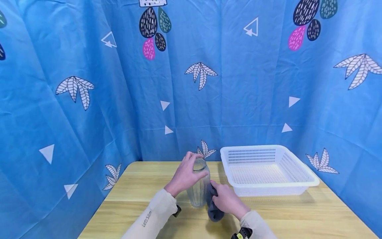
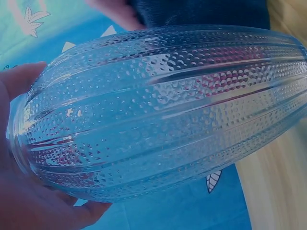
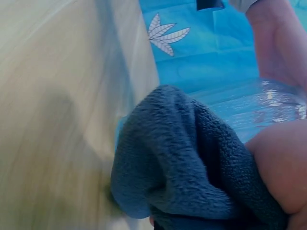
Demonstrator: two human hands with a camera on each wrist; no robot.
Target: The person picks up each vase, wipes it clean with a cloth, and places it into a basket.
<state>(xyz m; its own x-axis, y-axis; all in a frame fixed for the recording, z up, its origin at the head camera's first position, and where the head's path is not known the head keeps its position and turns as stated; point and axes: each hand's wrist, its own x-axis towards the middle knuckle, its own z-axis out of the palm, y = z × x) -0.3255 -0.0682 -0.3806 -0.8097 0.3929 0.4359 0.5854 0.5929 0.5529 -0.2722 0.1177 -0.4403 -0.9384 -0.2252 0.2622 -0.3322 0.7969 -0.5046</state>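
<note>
As the head view is showing it, glass jar (image 1: 196, 196): sitting between the two hands, mouth up, its long axis running nearly upright; whether its base is touching the table (image 1: 143, 199), I cannot tell.
Left hand (image 1: 188, 174), head view: gripping the jar about its mouth from the left, so it is being the nearer of the two.
Right hand (image 1: 228, 198), head view: holding a dark grey cloth (image 1: 215, 212) just to the right of the jar, lower than the left grip.
White basket (image 1: 244, 191), head view: standing on the table farther right, past the right hand.
Jar axis, left wrist view: running across the picture, the mouth end sitting in the left hand, the tapering base end pointing away from it.
Cloth side, left wrist view: showing along the jar's far flank, with part of the right hand beside it.
Cloth bunch, right wrist view: bulging out from the right hand, with the jar lying behind it.
Cloth contact, right wrist view: staying hidden; I cannot tell whether the fabric is pressing the glass.
</note>
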